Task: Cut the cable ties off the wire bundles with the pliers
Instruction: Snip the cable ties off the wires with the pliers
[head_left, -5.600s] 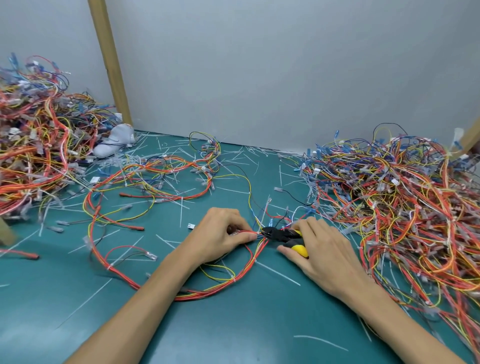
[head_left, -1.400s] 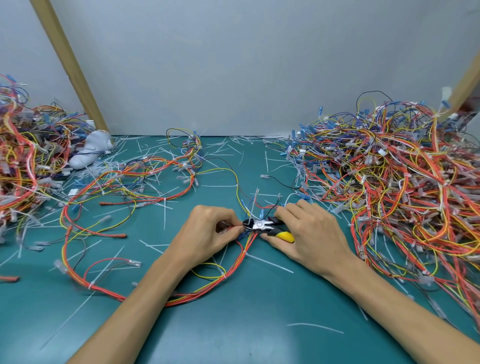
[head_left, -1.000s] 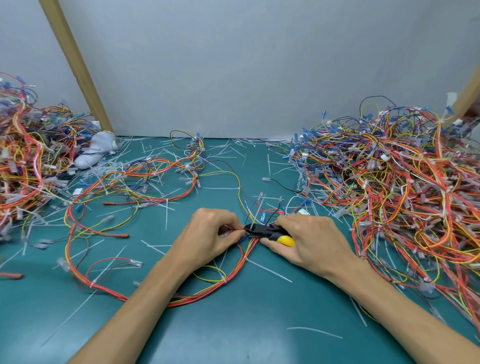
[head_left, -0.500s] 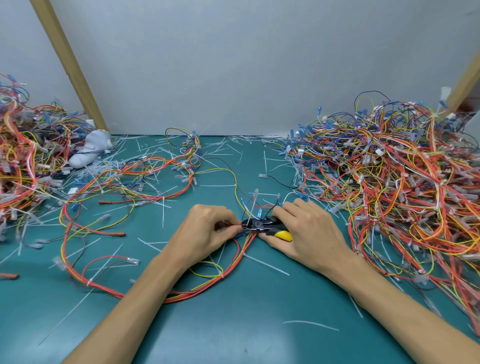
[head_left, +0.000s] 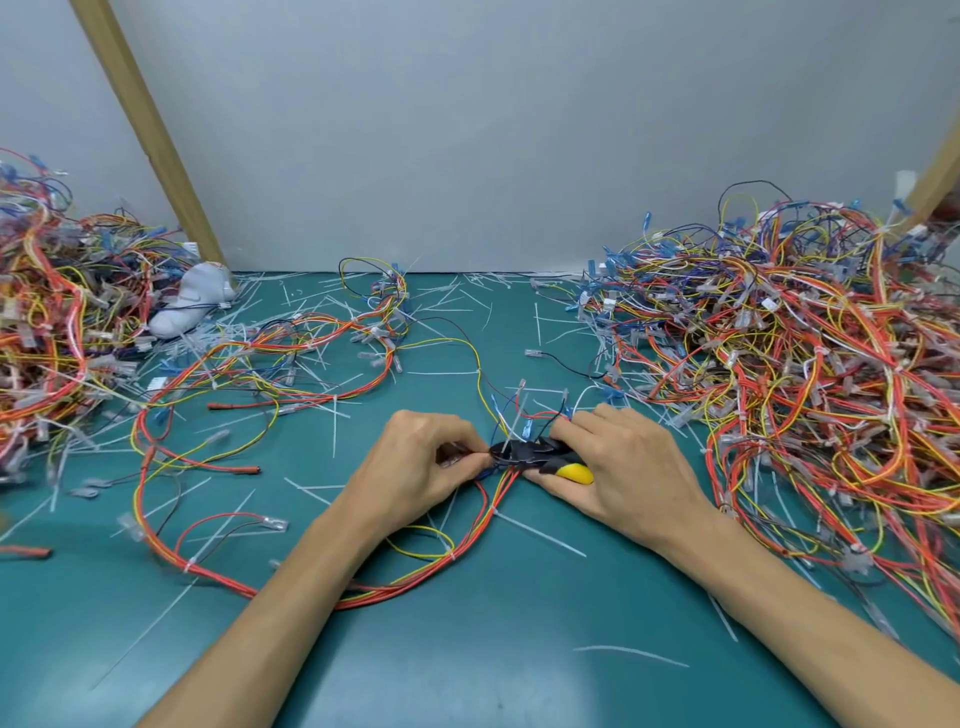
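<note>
Head cam: I see both hands meeting mid-table on the green mat (head_left: 467, 649). L hand (head_left: 415, 467) is pinched shut on a loose wire bundle (head_left: 447, 561), thumb + fingers gripping the red/yellow strands right at the tool's nose. R hand (head_left: 623, 473) is wrapped tight around the pliers (head_left: 524, 452), black head pointing left toward the L fingertips, yellow handle end poking out under the palm. Pliers' tips sit against the strands; can't tell if the blades are closed on a tie, too small. Bundle loops back toward me under the L forearm. Big tangled wire pile (head_left: 805, 374) on the R, another pile (head_left: 47, 322) far L, a looser harness (head_left: 291, 353) btwn. Cut white cable ties (head_left: 540, 530) scattered all over the mat. White cloth lump (head_left: 189, 301) by the wooden post (head_left: 150, 130).
</note>
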